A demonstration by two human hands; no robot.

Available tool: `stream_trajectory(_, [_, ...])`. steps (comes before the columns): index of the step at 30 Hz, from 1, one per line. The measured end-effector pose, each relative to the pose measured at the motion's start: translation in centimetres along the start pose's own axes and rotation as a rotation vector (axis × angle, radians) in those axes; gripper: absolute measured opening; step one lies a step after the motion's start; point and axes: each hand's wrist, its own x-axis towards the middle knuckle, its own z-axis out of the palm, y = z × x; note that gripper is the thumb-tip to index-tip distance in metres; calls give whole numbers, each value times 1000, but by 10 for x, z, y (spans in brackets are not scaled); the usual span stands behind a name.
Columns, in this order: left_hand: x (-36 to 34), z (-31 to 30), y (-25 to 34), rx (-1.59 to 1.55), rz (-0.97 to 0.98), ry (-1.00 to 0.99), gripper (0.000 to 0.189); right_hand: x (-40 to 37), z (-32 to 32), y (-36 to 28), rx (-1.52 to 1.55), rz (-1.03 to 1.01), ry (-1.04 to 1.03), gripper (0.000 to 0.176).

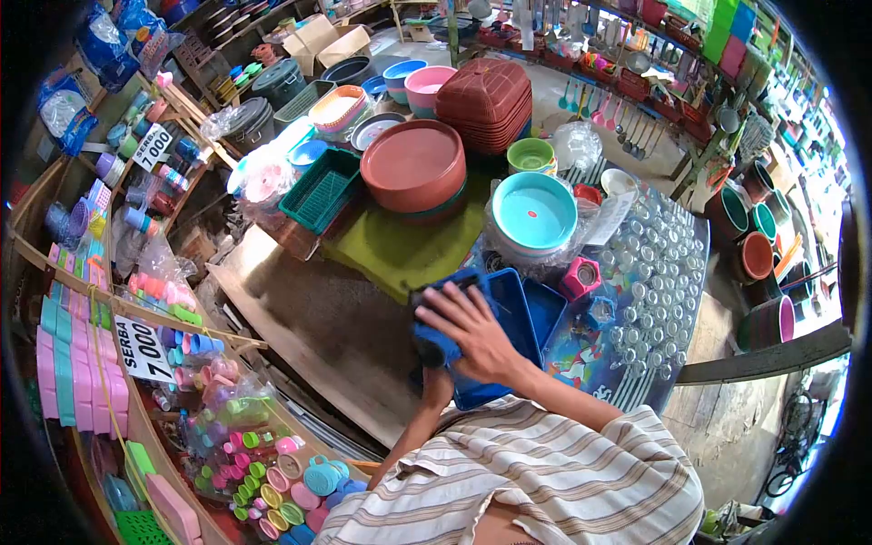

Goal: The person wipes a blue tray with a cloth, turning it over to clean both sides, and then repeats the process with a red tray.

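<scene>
Right grip (472,334) lies spread, fingers apart, flat on the stack of blue trays (520,309) just in front of the turquoise basin (534,211), seemingly pressing it steady, while the left grip (432,377) reaches beneath the stack's corner, its closure hidden.

- Daylight fills a crowded shop stall; a stack of brown basins (413,168) stands mid-counter.
- Left of the basins, slanted wooden shelves (136,309) carry coloured plasticware and price cards (143,348).
- Nearer than the basins lies a bare wooden board (309,318).
- Right of the basins stand rows of glass cups (658,263); beyond them hang ladles (618,113).
- Pale grey floor (554,86) shows behind the basins.
</scene>
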Motion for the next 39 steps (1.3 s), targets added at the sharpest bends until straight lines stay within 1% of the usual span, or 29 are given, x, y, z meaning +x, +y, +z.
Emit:
stream_trajectory(3, [13,-22,35,-309,-202,-89,65,-1,-13,17,-135,219,192,111])
stream_trajectory(4, [16,-26,43,-415,-269,-120,65,-1,-20,19,-188,316,215,110])
stream_trajectory(5, [16,-27,47,-520,-338,-152,66,-2,-16,24,-253,382,285,108])
stream_trajectory(6, [15,-23,39,-525,-337,-157,66,-2,-12,22,-239,406,340,109])
stream_trajectory(7, [14,-17,27,-548,-297,-206,68,0,-8,18,-223,429,395,109])
stream_trajectory(8, [11,-12,15,-569,-257,-256,70,0,-4,13,-202,388,363,108])
stream_trajectory(9, [9,-11,14,-570,-258,-260,70,-1,1,6,-181,348,332,107])
stream_trajectory(11, [6,-8,12,-438,-182,-120,64,-3,18,-6,-60,191,246,107])
stream_trajectory(13, [-21,-6,-114,52,-101,-428,63,-5,23,-28,55,91,58,104])
stream_trajectory(14, [-20,-6,-69,119,23,-261,65,-7,33,-32,110,44,44,104])
stream_trajectory(15, [-20,-7,-40,182,145,-92,70,-10,39,-35,165,-1,27,105])
stream_trajectory(16, [-26,-8,-75,226,39,-246,71,-13,41,-37,226,19,15,108])
stream_trajectory(17, [-19,-18,-67,283,-61,-403,72,-15,41,-35,220,21,16,108])
stream_trajectory(19, [-6,-16,-47,-441,-256,-154,65,-21,40,-26,147,89,-18,108])
stream_trajectory(20, [5,-18,-26,-800,-349,-17,63,-22,36,-21,26,110,14,104])
stream_trajectory(21, [10,-20,-19,-808,-327,-3,67,-20,29,-19,-73,134,48,103])
stream_trajectory(23, [16,-29,39,-915,-519,14,71,-24,23,-5,-173,216,100,102])
stream_trajectory(24, [16,-28,39,-916,-518,13,71,-24,21,-7,-325,247,95,99])
stream_trajectory(25, [17,-28,39,-823,-447,-25,70,-24,23,-10,-327,248,95,99])
stream_trajectory(26, [17,-28,39,-728,-378,-64,69,-24,28,-16,-349,317,134,98])
stream_trajectory(27, [18,-29,45,-731,-379,-69,69,-23,34,-20,-373,388,174,96])
stream_trajectory(29, [19,-32,58,-709,-397,-80,74,-20,49,-25,-191,385,251,96])
stream_trajectory(30, [19,-30,53,-709,-397,-86,74,-17,51,-31,-124,337,230,96])
stream_trajectory(32, [15,-25,34,-956,-373,-90,70,-14,51,-46,33,251,209,95])
stream_trajectory(33, [13,-26,30,-954,-375,-97,70,-16,55,-46,32,258,213,95])
stream_trajectory(35, [12,-27,23,-939,-311,-71,68,-21,63,-41,440,128,175,95])
stream_trajectory(37, [8,-30,16,-922,-253,-39,66,-23,57,-48,431,103,180,93])
stream_trajectory(38, [6,-33,12,-914,-228,-23,65,-27,53,-48,400,127,95,92])
stream_trajectory(39, [11,-42,16,-1087,-420,-62,62,-32,50,-47,371,150,6,91])
